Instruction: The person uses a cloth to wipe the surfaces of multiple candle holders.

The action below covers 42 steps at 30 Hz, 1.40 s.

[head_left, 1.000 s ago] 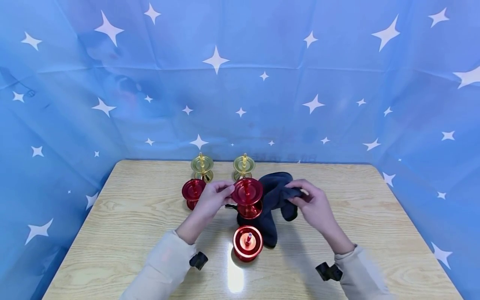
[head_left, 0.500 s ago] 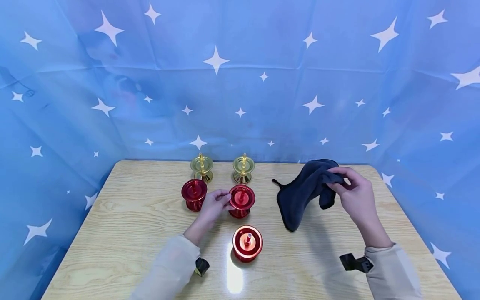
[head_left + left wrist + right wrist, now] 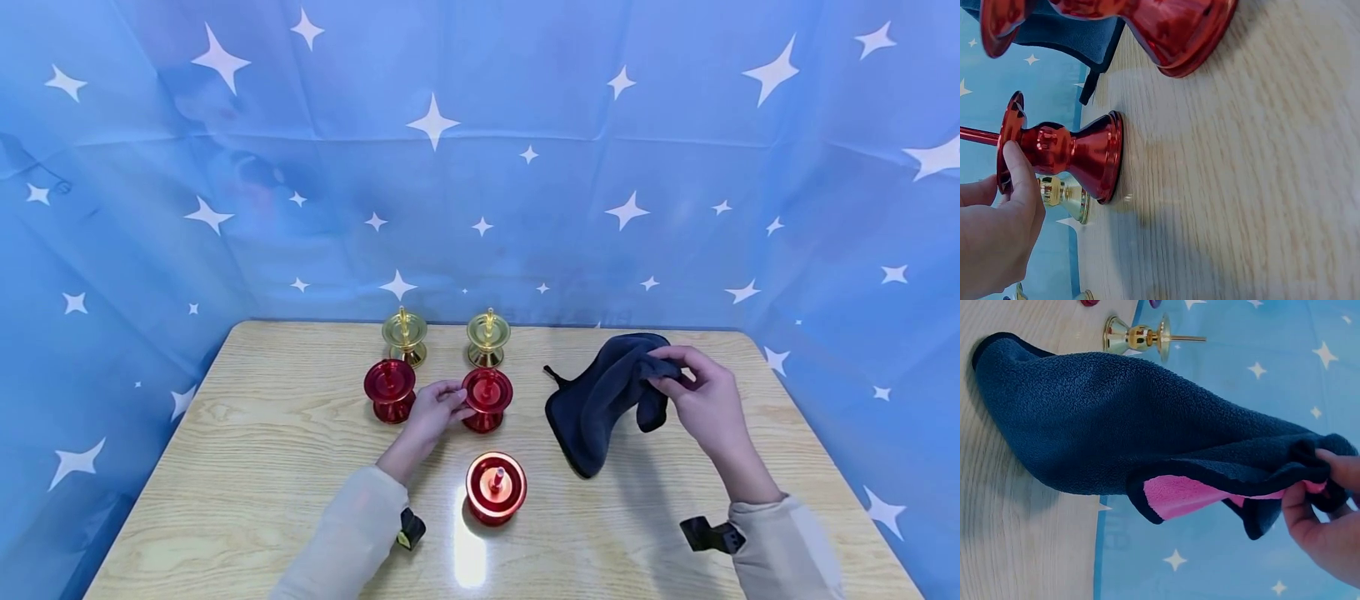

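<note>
My left hand point(image 3: 433, 415) pinches the rim of a red metal candle holder point(image 3: 495, 400), thumb and fingers at its left side. In the left wrist view the holder point(image 3: 1094, 153) stands upright on the wooden table, a spike rising from its dish. To the right, my right hand point(image 3: 708, 408) pinches a bunched corner of a dark navy cloth point(image 3: 600, 408). The cloth hangs from those fingers, its lower part draped on the table, and a small loop point(image 3: 552, 373) sticks out at its left. A pink underside point(image 3: 1175, 495) shows in the right wrist view.
Nearest the front stands another red candle holder point(image 3: 495, 496). A third red one point(image 3: 390, 400) is left of my left hand. Two gold candle holders point(image 3: 405, 335) stand near the table's back edge, before a blue star-patterned curtain point(image 3: 480, 183).
My left hand has brought the red candle holder down onto the table. My right hand has drawn the cloth away from it to the right, then lowered it slightly.
</note>
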### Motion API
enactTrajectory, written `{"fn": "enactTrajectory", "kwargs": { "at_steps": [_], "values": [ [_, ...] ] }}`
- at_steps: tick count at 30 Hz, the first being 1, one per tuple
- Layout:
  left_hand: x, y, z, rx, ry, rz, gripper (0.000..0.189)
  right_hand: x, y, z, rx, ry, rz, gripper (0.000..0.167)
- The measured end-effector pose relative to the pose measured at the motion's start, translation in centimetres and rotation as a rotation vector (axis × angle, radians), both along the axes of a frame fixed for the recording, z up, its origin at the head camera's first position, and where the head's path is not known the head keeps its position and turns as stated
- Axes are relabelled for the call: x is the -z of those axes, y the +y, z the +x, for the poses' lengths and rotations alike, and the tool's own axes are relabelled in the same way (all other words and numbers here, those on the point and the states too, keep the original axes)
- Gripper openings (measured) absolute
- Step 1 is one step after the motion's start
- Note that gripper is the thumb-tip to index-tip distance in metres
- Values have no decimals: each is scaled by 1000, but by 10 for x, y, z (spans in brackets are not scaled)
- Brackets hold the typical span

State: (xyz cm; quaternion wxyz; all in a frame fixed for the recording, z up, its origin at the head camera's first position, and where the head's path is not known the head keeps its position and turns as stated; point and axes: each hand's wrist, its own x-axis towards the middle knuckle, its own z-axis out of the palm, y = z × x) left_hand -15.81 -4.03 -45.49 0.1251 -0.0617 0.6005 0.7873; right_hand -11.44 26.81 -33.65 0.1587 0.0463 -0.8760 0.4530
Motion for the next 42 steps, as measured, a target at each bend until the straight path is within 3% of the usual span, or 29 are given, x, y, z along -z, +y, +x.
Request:
{"fn": "enactTrajectory", "kwargs": {
  "at_steps": [7, 10, 15, 19, 25, 31, 36, 39, 40, 42],
  "values": [
    [-2, 0, -4, 36, -15, -27, 24, 5, 0, 0, -14, -17, 14, 22],
    [-5, 0, -8, 42, -15, -104, 26, 7, 1, 0, -16, -25, 23, 23],
    [-14, 0, -21, -1, 16, -226, 29, 13, 1, -2, -31, -16, 19, 23],
    [-19, 1, -36, -3, 25, -205, 34, 22, -3, -2, -59, -18, 23, 23],
    [-19, 2, -57, 58, 4, -186, 45, 41, -14, 1, -89, -93, 54, 25],
    [-17, 2, -70, 95, -33, -55, 53, 61, -20, 4, -122, -122, 41, 27],
    [-13, 3, -71, 46, -64, -19, 47, 68, -21, 4, -142, -142, 30, 28],
    [-3, 2, -73, -33, -65, -24, 39, 70, -20, 4, -141, -161, 34, 28],
    [11, 0, -80, -53, -26, 15, 35, 70, -20, 4, -140, -163, 36, 27],
    [15, -1, -81, -105, -29, 12, 30, 70, -20, 4, -137, -165, 37, 27]
  ]
}}
